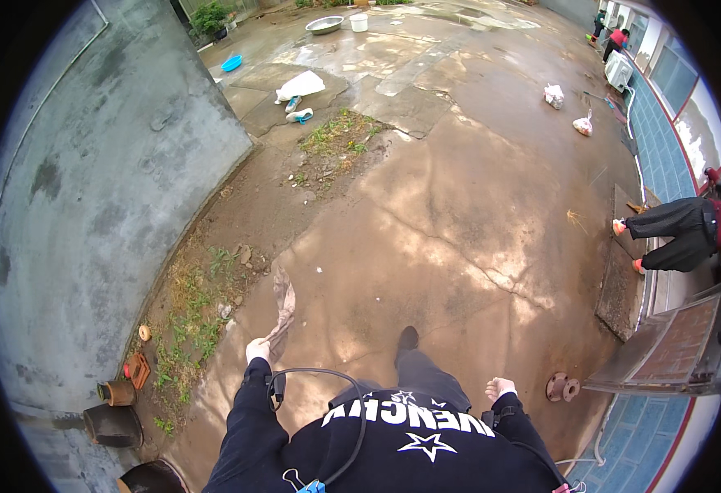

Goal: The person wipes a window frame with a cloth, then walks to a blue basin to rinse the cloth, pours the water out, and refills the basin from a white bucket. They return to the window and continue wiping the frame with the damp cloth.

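Observation:
My left hand (259,350) grips one end of a greyish-pink cloth (283,302). The rest of the cloth trails loosely over the concrete yard (391,271). On the other side of my body, my right hand (500,389) is curled in at hip height, with nothing visible in it. One dark shoe (408,338) is forward on the ground.
A grey wall (120,154) edges a weedy strip (188,320) with pots (112,425) on the left. A person (675,234) stands by the open door (662,345) on the right. Tied bags (582,125), shoes (299,116) and a basin (325,24) lie farther off.

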`<state>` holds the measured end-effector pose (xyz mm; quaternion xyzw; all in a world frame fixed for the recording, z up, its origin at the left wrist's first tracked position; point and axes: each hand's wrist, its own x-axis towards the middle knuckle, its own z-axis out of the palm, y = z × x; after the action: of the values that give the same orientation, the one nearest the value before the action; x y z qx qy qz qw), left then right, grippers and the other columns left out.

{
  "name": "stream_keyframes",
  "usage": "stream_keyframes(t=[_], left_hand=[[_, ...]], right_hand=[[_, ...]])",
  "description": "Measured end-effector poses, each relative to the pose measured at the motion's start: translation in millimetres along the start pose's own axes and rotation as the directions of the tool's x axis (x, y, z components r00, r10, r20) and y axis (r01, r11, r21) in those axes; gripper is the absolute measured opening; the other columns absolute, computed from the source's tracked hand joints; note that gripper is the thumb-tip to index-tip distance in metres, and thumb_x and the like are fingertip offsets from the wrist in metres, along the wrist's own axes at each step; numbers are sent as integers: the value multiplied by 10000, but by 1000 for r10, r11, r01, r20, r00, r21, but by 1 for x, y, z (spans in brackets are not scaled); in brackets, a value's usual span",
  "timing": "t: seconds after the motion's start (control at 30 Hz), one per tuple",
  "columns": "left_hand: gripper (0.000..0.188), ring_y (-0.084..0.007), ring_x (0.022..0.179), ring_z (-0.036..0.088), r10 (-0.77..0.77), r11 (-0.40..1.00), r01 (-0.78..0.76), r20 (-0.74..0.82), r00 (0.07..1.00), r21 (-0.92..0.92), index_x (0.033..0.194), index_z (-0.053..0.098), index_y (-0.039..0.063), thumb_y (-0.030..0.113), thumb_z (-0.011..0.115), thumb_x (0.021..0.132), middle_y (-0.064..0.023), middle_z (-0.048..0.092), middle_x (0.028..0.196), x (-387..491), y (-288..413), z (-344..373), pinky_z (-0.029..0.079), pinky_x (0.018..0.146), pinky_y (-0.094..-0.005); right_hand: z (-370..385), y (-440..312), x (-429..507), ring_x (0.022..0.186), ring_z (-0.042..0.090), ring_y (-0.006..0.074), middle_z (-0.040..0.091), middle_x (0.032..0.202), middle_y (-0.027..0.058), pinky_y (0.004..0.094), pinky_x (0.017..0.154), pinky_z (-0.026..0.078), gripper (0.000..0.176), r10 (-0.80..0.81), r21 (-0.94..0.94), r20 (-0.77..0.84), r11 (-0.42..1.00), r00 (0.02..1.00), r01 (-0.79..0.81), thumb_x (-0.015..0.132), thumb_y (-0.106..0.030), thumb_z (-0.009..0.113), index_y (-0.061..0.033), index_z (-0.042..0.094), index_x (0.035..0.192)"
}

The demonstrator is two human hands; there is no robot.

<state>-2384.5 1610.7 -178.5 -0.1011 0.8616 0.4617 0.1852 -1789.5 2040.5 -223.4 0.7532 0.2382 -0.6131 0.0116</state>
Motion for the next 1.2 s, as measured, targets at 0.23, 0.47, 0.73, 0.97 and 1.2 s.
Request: stream_keyframes(t=[0.23, 0.47, 0.73, 0.97, 1.2], left_hand=[[174, -196, 726, 662, 33, 924, -11, -53, 998, 383, 896, 732, 24, 99, 685, 746, -108, 708, 795, 121, 182, 146, 520, 717, -325], [290, -258, 929, 674, 2, 524, -205, 239, 971, 827, 1001, 733, 121, 291, 535, 876, -99, 706, 1006, 272, 299, 327, 518, 818, -344], [221, -240, 893, 681, -95, 813, -24, 174, 980, 582, 962, 739, 108, 183, 635, 782, -114, 708, 954, 461, 578, 565, 528, 803, -322], [264, -232, 805, 701, -71, -53, -550, 546, 834, 833, 1035, 720, 112, 131, 605, 798, -112, 716, 888, 645, 789, 709, 553, 725, -346], [245, -275, 876, 684, -140, 861, 142, -40, 989, 488, 962, 723, 45, 128, 550, 809, -140, 710, 946, 775, 938, 837, 532, 802, -400]], right_hand=[[96, -372, 32, 524, 614, 198, 664, 781, 95, 307, 488, 487, 213, -315, -146, 128, 932, 940, 332, 911, -224, 536, -36, 635, 913], [147, -662, 111, 623, 621, 234, 660, 819, 99, 386, 559, 497, 164, -435, -37, -28, 900, 900, 434, 829, -181, 573, -56, 635, 915], [138, -823, 219, 593, 589, 255, 630, 748, 125, 376, 538, 489, 246, 47, 210, -37, 977, 998, -39, 943, -200, 436, -3, 585, 939], [231, -1113, 337, 470, 505, 224, 573, 675, 119, 331, 421, 399, 286, 230, 175, -128, 963, 965, -206, 962, -169, 380, 17, 595, 995], [489, -1626, 333, 522, 576, 176, 640, 730, 70, 297, 471, 458, 201, -360, -173, 80, 913, 929, 369, 914, -216, 525, -45, 630, 896]])
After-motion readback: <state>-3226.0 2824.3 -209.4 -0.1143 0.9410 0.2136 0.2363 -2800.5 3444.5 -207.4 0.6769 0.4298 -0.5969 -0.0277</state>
